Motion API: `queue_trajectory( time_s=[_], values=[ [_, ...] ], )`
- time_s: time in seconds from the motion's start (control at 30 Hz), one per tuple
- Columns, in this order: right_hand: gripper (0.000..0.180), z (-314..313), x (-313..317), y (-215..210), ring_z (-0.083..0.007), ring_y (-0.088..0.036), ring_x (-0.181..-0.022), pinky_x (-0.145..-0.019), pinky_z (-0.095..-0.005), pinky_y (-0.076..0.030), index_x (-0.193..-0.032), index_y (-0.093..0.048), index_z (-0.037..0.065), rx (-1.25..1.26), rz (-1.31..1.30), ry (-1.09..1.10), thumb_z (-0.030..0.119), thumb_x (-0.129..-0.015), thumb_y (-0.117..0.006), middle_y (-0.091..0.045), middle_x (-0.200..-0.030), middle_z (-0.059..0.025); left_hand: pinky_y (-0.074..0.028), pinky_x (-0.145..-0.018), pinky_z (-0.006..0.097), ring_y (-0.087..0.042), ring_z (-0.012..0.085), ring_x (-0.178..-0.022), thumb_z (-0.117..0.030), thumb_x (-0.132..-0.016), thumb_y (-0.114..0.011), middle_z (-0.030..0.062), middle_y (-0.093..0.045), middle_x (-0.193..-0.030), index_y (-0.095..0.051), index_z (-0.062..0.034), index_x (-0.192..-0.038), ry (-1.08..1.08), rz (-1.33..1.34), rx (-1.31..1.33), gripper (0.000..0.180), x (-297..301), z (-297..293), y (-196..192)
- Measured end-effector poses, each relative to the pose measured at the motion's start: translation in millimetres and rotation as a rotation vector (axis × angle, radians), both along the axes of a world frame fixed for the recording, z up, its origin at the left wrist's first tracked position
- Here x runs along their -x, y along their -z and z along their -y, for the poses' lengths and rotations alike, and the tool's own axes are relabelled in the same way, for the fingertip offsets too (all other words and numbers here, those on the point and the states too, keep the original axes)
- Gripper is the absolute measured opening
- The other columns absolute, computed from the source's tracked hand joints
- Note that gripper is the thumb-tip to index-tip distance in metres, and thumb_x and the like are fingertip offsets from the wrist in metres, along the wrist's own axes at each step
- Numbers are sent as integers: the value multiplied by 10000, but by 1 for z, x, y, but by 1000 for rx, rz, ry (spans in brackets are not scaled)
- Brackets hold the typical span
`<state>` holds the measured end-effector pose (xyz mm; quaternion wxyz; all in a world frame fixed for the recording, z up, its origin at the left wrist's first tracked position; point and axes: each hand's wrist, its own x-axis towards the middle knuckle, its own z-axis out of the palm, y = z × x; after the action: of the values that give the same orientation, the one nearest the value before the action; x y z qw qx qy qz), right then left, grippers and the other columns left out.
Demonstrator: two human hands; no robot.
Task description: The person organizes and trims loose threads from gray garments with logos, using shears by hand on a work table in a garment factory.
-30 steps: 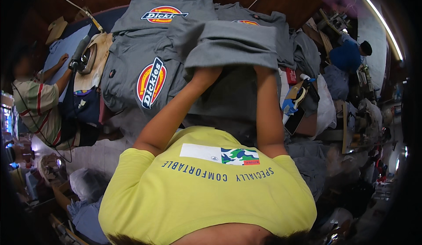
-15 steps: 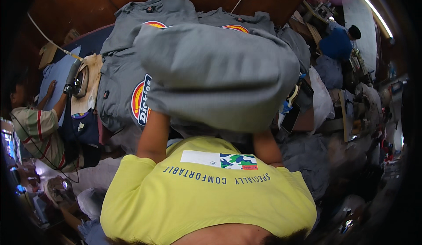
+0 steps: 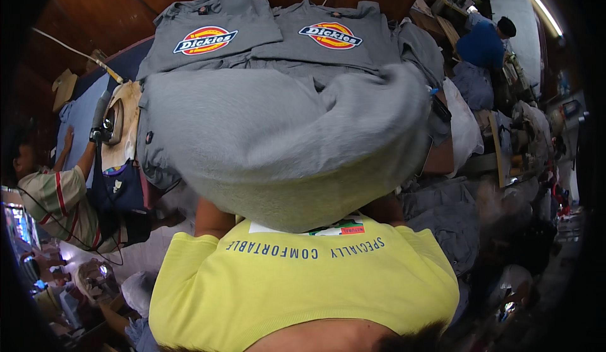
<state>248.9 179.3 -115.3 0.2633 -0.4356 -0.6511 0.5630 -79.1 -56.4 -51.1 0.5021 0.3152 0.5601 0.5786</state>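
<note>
while both forearms rise, the grey garment point(image 3: 278, 150) hides the fingers

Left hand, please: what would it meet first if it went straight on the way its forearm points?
Probably the grey garment: the left forearm runs up under it, and depth there is unclear.

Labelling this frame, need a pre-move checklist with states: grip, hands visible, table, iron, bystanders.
1. Grey garment lifted off the table: ok, it bulges up toward the camera.
2. Both hands visible: not ok, hidden beneath the garment.
3. Grip on the fabric: cannot tell.
4. Two printed grey shirts lying flat behind: ok.
5. Iron apart from the lifted garment: ok, it sits at the table's left edge.
6. Seated person in striped shirt apart from the garment: ok.
</note>
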Motion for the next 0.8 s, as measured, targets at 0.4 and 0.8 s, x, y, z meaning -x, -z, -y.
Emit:
queue_trajectory(
  time_s=[0.4,0.8],
  values=[
    [480,-14,7,-47,-175,-464,-1087,-949,-293,-352,-1244,-407,14,-197,-181,9,279,-861,-520,-485,-1208,-105,-464,-697,307,-600,218,-749,-168,-804,-518,147,-617,-839,-577,25,-968,563,-112,-118,260,4,11,-97],
    [322,1,36,-194,-153,-544,-966,-851,-261,-409,-1143,-457,-14,166,-765,-323,91,-851,-545,-561,-1073,-81,-420,-848,296,-523,167,-983,-218,-727,-693,111,-522,-1128,-384,24,-1238,385,-395,-131,644,6,-21,-139]
  ],
)
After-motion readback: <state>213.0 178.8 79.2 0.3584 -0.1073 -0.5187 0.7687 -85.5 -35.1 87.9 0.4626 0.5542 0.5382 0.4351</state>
